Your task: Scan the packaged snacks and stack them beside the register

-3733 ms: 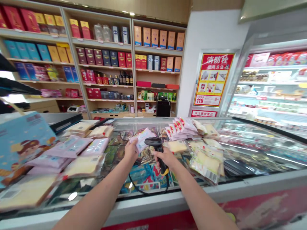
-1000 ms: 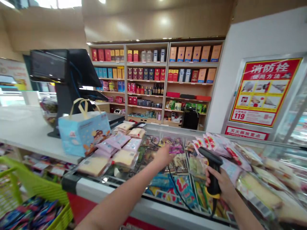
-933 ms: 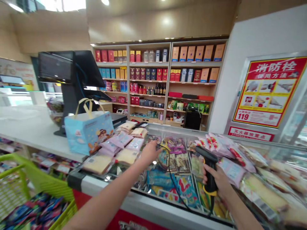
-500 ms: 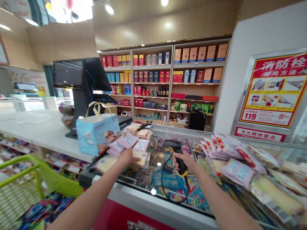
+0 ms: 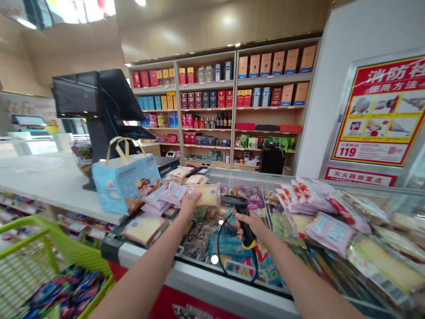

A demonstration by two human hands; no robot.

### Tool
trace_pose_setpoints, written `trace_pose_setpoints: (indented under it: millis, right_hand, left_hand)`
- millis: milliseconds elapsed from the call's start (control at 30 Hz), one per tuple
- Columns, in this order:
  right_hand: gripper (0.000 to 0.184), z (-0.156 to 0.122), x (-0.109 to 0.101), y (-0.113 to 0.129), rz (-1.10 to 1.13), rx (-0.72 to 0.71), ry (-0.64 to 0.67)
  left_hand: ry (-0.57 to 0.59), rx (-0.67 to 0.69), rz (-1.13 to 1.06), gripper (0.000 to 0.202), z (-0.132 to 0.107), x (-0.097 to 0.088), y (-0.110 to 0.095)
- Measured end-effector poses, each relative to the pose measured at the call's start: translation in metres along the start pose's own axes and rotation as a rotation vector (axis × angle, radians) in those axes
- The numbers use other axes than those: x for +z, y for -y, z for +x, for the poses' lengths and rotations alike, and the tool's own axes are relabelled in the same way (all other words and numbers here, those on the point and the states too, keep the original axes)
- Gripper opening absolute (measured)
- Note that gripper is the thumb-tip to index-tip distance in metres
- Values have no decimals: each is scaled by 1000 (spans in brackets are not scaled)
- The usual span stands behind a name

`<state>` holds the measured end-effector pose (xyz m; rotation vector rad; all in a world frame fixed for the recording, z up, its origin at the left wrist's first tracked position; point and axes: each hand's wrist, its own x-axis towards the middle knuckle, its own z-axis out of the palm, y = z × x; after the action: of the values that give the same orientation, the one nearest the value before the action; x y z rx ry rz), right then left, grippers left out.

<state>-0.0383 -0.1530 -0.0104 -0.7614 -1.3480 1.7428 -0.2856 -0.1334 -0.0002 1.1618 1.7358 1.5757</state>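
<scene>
My left hand (image 5: pixel 188 204) is closed on a clear packet of pale sliced cake (image 5: pixel 206 195) and holds it up above the freezer's glass lid (image 5: pixel 212 237). My right hand (image 5: pixel 253 224) grips a black barcode scanner (image 5: pixel 238 208) with a yellow band, its head just right of the packet. The scanner's black cable (image 5: pixel 222 257) loops down over the glass. A stack of pink and yellow packets (image 5: pixel 168 193) lies left of my left hand. Another spread of packets (image 5: pixel 320 212) lies to the right of the scanner.
A blue paper gift bag (image 5: pixel 124 182) stands on the white counter (image 5: pixel 46 181) before a black till screen (image 5: pixel 91 99). A green shopping basket (image 5: pixel 36 261) with colourful packets sits at the lower left. Shelves of boxes (image 5: pixel 232 97) line the back wall beside a red poster (image 5: pixel 375 115).
My left hand has picked a cake packet off the left stack and raised it to the scanner. The scanner in my right hand stayed near the middle of the lid.
</scene>
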Motion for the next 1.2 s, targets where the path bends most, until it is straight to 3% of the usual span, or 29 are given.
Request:
trace_pose_setpoints:
  millis: [133,333,667,967,1200]
  right_hand:
    - [43,-1,3,2,-64,1,-59]
    - [46,-4,9,3,-106,-8,-58]
    - [41,-4,10,2,-151,-21,-51]
    - [42,-5,8,2,-180,1,-46]
    - [41,0,7,-1,-192,-16,-39]
  left_hand:
    - [41,32,-10,31,11,16,21]
    - [10,90,-3,34,14,15,41]
    - [8,160,16,35,10,17,37]
    - [8,167,-136,35,13,19,41]
    - [24,135,-102,23,5,17,29]
